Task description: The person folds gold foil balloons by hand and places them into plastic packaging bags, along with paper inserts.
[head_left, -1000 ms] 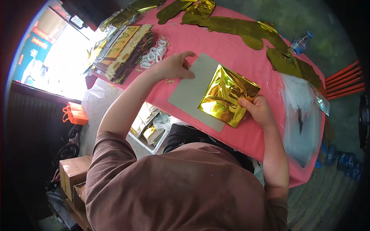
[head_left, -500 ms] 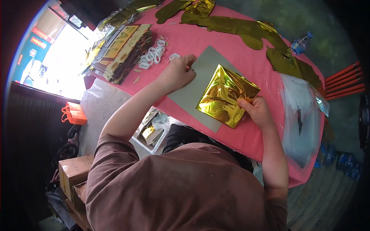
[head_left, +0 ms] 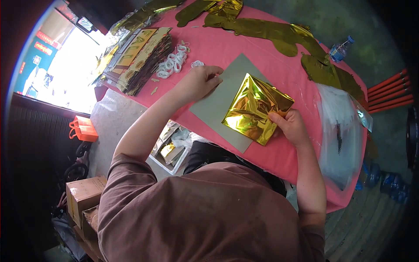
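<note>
The right hand's fingers (head_left: 276, 117) are pinching a lower-right edge of the shiny gold foil square (head_left: 256, 108), the thumb lying on top. The foil is showing creases and bright reflections, sitting right of the frame's centre with its corners pointing up, down and sideways. It is covering part of a flat, matt grey rectangular sheet (head_left: 211, 109), which is lying slantwise on the pink cloth-covered surface (head_left: 262, 43). The left hand (head_left: 198, 83) is curling its fingers at the sheet's upper-left edge; whether they are gripping it, I cannot tell.

Just beyond the left hand, a small white cord coil (head_left: 197, 63) is lying near a larger cluster of white cord loops (head_left: 173, 62). Farther out, a pile of printed gold-and-dark packets (head_left: 139, 56) is filling the upper left, flat dull-gold foil shapes (head_left: 262, 31) are stretching along the top, and clear plastic sleeves (head_left: 340, 139) are spreading at the right.

Counting: one foil square, one grey sheet, one clear bottle with a blue cap (head_left: 341, 50) standing at upper right, and one orange bag (head_left: 84, 129) at left; the packets are overlapping too closely to count.
</note>
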Tool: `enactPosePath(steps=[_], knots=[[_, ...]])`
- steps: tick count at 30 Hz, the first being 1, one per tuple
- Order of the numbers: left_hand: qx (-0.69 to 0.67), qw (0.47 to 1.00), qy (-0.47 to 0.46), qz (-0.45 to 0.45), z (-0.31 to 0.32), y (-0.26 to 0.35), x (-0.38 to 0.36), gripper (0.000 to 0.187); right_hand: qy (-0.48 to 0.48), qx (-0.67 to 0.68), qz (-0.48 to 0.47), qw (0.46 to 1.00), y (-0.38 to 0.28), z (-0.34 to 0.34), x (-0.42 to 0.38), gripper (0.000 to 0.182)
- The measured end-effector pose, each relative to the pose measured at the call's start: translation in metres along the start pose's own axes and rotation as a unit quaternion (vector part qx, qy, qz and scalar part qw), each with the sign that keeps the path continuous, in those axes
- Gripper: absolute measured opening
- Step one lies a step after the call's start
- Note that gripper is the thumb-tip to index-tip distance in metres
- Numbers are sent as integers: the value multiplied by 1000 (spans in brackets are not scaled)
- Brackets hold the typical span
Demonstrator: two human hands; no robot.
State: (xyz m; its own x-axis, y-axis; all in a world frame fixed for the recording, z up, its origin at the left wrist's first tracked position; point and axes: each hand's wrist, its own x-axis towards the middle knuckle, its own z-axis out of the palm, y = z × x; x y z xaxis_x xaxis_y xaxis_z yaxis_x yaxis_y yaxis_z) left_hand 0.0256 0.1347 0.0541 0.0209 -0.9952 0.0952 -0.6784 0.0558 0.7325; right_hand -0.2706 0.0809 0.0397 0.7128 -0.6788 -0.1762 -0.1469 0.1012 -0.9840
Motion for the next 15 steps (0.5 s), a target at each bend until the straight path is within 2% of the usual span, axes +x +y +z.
enactPosePath(steps=[4, 6, 7, 9, 13, 15], knots=[[-29, 999, -22, -22, -2, 1, 0, 21, -5, -1, 15, 1000, 1, -3, 0, 15], [-178, 974, -102, -93, -7, -3, 2, 19, 2, -4, 11, 1000, 5, -3, 1, 16], [-178, 974, -101, -93, -9, -4, 2, 19, 8, -6, 8, 1000, 6, -3, 1, 16], [-339, 922, -162, -94, -12, -7, 2, 18, 6, -9, 12, 1000, 5, -4, 1, 17], [-407, 894, -157, -100, -16, -9, 0, 21, 5, -6, 10, 1000, 4, -3, 1, 17], [-413, 885, -168, -134, -20, -10, -2, 15, 6, -3, 2, 1000, 2, -1, 0, 16]])
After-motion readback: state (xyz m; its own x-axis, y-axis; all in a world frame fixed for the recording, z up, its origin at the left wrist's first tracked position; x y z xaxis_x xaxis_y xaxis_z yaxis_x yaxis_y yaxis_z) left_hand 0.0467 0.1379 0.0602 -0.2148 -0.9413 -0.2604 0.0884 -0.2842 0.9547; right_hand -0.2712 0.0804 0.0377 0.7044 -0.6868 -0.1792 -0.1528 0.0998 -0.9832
